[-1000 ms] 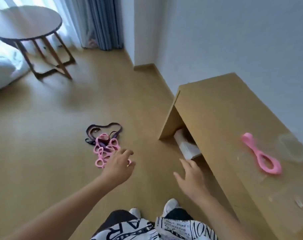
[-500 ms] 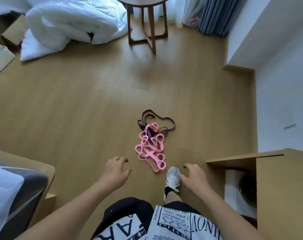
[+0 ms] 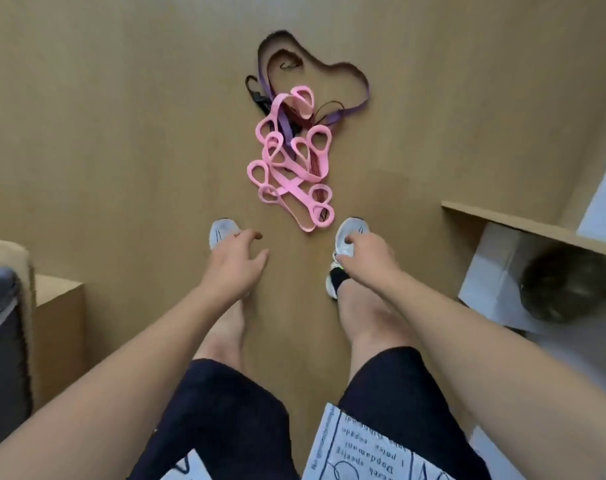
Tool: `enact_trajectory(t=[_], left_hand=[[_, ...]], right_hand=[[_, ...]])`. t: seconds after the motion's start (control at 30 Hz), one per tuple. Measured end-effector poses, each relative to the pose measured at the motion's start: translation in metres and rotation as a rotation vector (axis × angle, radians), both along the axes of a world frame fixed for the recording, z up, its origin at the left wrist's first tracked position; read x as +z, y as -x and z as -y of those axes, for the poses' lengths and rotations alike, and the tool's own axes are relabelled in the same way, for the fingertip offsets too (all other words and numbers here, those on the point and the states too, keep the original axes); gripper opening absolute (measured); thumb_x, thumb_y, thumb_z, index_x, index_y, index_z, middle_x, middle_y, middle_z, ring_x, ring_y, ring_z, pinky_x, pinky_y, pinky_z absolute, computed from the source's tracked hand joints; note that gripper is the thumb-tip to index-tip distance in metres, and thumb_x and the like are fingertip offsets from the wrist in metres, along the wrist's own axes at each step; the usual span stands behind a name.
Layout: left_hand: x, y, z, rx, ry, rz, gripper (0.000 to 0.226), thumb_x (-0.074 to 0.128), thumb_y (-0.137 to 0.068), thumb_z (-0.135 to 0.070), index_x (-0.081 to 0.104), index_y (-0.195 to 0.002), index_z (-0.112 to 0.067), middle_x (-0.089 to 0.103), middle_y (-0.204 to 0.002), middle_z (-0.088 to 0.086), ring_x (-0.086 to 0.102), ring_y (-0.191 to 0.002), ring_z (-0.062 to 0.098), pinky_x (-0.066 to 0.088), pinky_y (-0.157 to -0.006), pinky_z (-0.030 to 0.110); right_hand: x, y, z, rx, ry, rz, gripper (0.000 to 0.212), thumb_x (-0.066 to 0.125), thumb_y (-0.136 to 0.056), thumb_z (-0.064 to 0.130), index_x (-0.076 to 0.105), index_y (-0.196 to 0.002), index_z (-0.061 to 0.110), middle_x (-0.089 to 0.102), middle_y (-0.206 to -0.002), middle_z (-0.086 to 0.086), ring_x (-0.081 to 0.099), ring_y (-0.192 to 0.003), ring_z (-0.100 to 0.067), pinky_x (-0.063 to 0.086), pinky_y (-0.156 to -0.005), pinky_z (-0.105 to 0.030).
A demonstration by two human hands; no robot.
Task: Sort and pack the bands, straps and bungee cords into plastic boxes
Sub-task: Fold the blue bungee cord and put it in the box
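A tangled pile lies on the wooden floor just ahead of my feet. Several pink figure-eight bands (image 3: 291, 168) are heaped at its near end. A purple loop strap (image 3: 350, 109) curls out behind them, with dark red cords and a black hooked bungee cord (image 3: 256, 95) mixed in. My left hand (image 3: 234, 261) hangs above my left shoe, fingers loosely curled, holding nothing. My right hand (image 3: 367, 258) hovers over my right shoe, fingers bent downward, also empty. Both hands are short of the pile and touch none of it. No plastic box is in view.
A wooden desk edge (image 3: 523, 223) juts in at the right, with a white bin holding a dark bag (image 3: 564, 282) under it. A low wooden block (image 3: 57, 327) and a grey cushioned seat (image 3: 0, 341) stand at the left.
The view has tilted down from the room to the floor and I have stepped up to the pile. Both hands have dropped lower, toward my shoes.
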State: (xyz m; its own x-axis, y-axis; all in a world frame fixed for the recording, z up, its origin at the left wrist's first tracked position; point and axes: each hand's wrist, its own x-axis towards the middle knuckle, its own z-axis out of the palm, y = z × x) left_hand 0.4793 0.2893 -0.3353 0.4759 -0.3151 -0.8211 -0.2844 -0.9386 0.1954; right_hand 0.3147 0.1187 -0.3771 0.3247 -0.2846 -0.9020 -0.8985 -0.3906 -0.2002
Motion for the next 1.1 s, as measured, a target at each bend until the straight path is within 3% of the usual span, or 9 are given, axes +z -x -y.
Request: enact_trajectory(t=[0.1,0.3,0.47,0.53,0.67,0.73,0.87,0.97,1.1], left_hand=[[-0.072,0.005,-0.014,0.085,-0.022,-0.047,0.041,0.059,-0.096,-0.035,0.06,-0.134,-0.021,0.057,-0.138,0.003,0.054,-0.126,0.022,0.042,-0.102,0.035],[-0.197,0.004,-0.051,0.126,-0.156,-0.164,0.042,0.059,-0.097,-0.036,0.059,-0.136,-0.02,0.055,-0.14,0.005,0.056,-0.11,0.02,0.039,-0.093,0.029],[-0.262,-0.011,-0.064,0.239,-0.154,-0.171,0.036,0.061,-0.096,-0.037,0.064,-0.129,-0.024,0.063,-0.13,0.001,0.06,-0.111,0.018,0.039,-0.089,0.026],[-0.277,-0.015,-0.064,0.318,-0.134,-0.167,0.033,0.062,-0.095,-0.037,0.066,-0.125,-0.025,0.066,-0.125,-0.002,0.061,-0.108,0.016,0.045,-0.095,0.029],[-0.287,-0.019,-0.062,0.393,-0.088,-0.166,0.028,0.063,-0.095,-0.04,0.067,-0.119,-0.028,0.066,-0.12,-0.005,0.062,-0.103,0.014,0.05,-0.097,0.035],[-0.289,-0.023,-0.06,0.403,-0.08,-0.177,0.026,0.064,-0.094,-0.04,0.067,-0.118,-0.029,0.065,-0.12,-0.007,0.062,-0.102,0.013,0.05,-0.095,0.035],[-0.282,-0.032,-0.051,0.421,-0.042,-0.204,0.024,0.064,-0.095,-0.04,0.067,-0.117,-0.031,0.065,-0.119,-0.009,0.062,-0.101,0.013,0.052,-0.094,0.037],[-0.266,-0.036,-0.042,0.384,-0.014,-0.219,0.027,0.064,-0.095,-0.039,0.066,-0.12,-0.031,0.064,-0.12,-0.009,0.062,-0.101,0.014,0.051,-0.093,0.035],[-0.226,-0.047,-0.022,0.219,0.062,-0.219,0.049,0.067,-0.092,-0.032,0.053,-0.139,-0.032,0.055,-0.138,-0.007,0.055,-0.11,0.011,0.04,-0.092,0.026]], right_hand=[[-0.092,-0.017,-0.011,-0.024,-0.002,-0.039,0.037,0.059,-0.092,0.033,0.06,-0.124,0.015,0.067,-0.117,-0.009,0.061,-0.108,-0.033,0.041,-0.072,-0.032],[-0.245,-0.055,-0.032,-0.019,-0.034,-0.025,0.038,0.059,-0.091,0.028,0.059,-0.126,0.012,0.063,-0.121,-0.014,0.06,-0.108,-0.036,0.043,-0.075,-0.033],[-0.321,-0.083,-0.034,-0.043,0.057,0.068,0.045,0.063,-0.089,0.016,0.056,-0.131,0.001,0.055,-0.131,-0.022,0.055,-0.117,-0.038,0.042,-0.092,-0.036],[-0.34,-0.089,-0.035,-0.023,0.088,0.102,0.041,0.064,-0.088,0.014,0.054,-0.124,-0.003,0.053,-0.13,-0.022,0.052,-0.117,-0.036,0.039,-0.088,-0.036],[-0.363,-0.097,-0.039,0.007,0.107,0.096,0.039,0.07,-0.086,0.021,0.053,-0.116,0.002,0.056,-0.123,-0.018,0.053,-0.113,-0.037,0.046,-0.089,-0.045],[-0.369,-0.097,-0.042,0.061,0.16,0.062,0.037,0.068,-0.087,0.025,0.053,-0.115,0.005,0.057,-0.119,-0.017,0.055,-0.109,-0.039,0.047,-0.08,-0.043],[-0.367,-0.1,-0.051,0.151,0.266,0.044,0.024,0.058,-0.083,0.015,0.054,-0.105,0.008,0.061,-0.11,-0.018,0.054,-0.106,-0.04,0.037,-0.075,-0.04],[-0.338,-0.103,-0.058,0.068,0.224,0.068,0.016,0.057,-0.077,0.021,0.053,-0.092,0.016,0.062,-0.096,-0.01,0.048,-0.105,-0.037,0.035,-0.084,-0.043],[-0.258,-0.11,-0.06,0.011,0.126,0.186,0.01,0.059,-0.083,0.028,0.053,-0.082,0.019,0.05,-0.081,0.001,0.046,-0.094,-0.032,0.035,-0.081,-0.04]])
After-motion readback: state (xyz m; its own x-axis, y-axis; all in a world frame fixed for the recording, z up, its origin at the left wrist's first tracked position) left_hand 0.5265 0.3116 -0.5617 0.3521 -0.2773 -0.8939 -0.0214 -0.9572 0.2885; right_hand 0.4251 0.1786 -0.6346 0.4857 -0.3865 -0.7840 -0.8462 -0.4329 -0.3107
